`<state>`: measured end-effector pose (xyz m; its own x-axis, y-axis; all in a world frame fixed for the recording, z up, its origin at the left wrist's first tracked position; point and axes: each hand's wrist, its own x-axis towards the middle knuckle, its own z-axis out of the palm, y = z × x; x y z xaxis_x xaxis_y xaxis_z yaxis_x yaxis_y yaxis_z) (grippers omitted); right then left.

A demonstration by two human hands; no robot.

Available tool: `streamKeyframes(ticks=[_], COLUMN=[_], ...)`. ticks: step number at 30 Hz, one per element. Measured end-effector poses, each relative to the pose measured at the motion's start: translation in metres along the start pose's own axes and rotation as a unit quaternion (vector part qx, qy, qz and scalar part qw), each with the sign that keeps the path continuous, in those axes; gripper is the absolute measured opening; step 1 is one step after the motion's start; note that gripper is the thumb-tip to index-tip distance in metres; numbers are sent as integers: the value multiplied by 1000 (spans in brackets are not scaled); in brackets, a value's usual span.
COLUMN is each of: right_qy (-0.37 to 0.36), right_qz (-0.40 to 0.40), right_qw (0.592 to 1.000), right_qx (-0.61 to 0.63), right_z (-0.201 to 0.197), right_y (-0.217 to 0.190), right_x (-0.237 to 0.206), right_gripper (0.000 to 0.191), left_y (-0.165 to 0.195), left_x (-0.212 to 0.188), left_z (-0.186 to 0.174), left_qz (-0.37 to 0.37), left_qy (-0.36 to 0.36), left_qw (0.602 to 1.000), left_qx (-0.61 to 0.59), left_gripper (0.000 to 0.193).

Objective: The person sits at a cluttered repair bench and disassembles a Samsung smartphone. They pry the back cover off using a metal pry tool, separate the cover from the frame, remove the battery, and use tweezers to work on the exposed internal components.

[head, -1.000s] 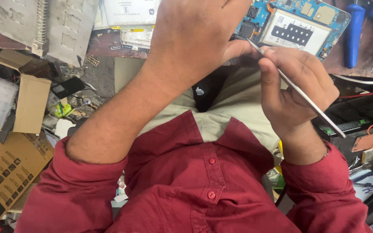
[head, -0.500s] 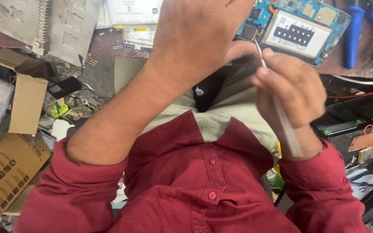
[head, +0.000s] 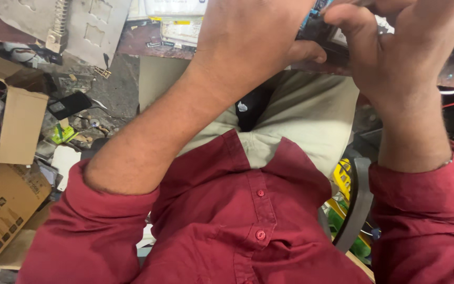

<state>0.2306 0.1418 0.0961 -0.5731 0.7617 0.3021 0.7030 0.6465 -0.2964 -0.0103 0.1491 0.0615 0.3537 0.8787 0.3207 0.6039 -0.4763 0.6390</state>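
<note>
Holds an opened device (head: 321, 32) high at the top edge of the view, above the lap, with only a dark rim and a sliver of blue board showing between the hands. Clamps it from the left with the left hand (head: 253, 42), back of the hand to the camera, thumb tucked under the near edge, the other fingers hidden behind. Covers most of it from the right with the right hand (head: 411, 58), fingers curled over the top face; cannot tell whether anything thin sits inside that curl.

Looks light, flat and stiff, yet fragile with the cover off (bare board, small parts, probably thin ribbon leads). Best taken by the outer frame along the edges, as the left thumb does, not by the exposed board. Likely slick on the plastic rim, so calls for a firm pinch from both sides without bending it.

Differs from a second ago in several ways. Showed then most of the blue board and a pale panel; shows now almost none of it behind the right hand. Showed then a thin metal tool slanting out of the right fist; shows none now. Fills far more of the view with both hands, while the cardboard box (head: 19, 126) on the left lies just as it did.
</note>
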Motion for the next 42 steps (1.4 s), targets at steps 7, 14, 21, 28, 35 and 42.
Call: streamKeyframes(ticks=[7,14,21,28,35,42], right_qy=[-26,-97,-25,338,323,308], right_qz=[-24,-56,-58,178,221,183], right_qw=[999,986,994,894,874,902], right_qx=[9,-124,-89,234,287,242], right_z=[-1,-12,-22,-6,12,12], right_y=[0,-20,-22,-25,-45,-31], right_x=[11,34,24,-75,-126,-130], right_gripper=[24,18,15,31,38,34], left_y=[-1,-4,-3,8,32,61], left_x=[-8,-9,-10,1,11,43], left_z=[-2,4,6,-14,-25,-12], left_qz=[44,-18,30,77,83,191], left_qy=[76,10,26,46,3,-67], left_qw=[996,1000,999,992,984,968], left_qx=[24,-1,28,92,157,150], left_gripper=[52,50,52,65,77,94])
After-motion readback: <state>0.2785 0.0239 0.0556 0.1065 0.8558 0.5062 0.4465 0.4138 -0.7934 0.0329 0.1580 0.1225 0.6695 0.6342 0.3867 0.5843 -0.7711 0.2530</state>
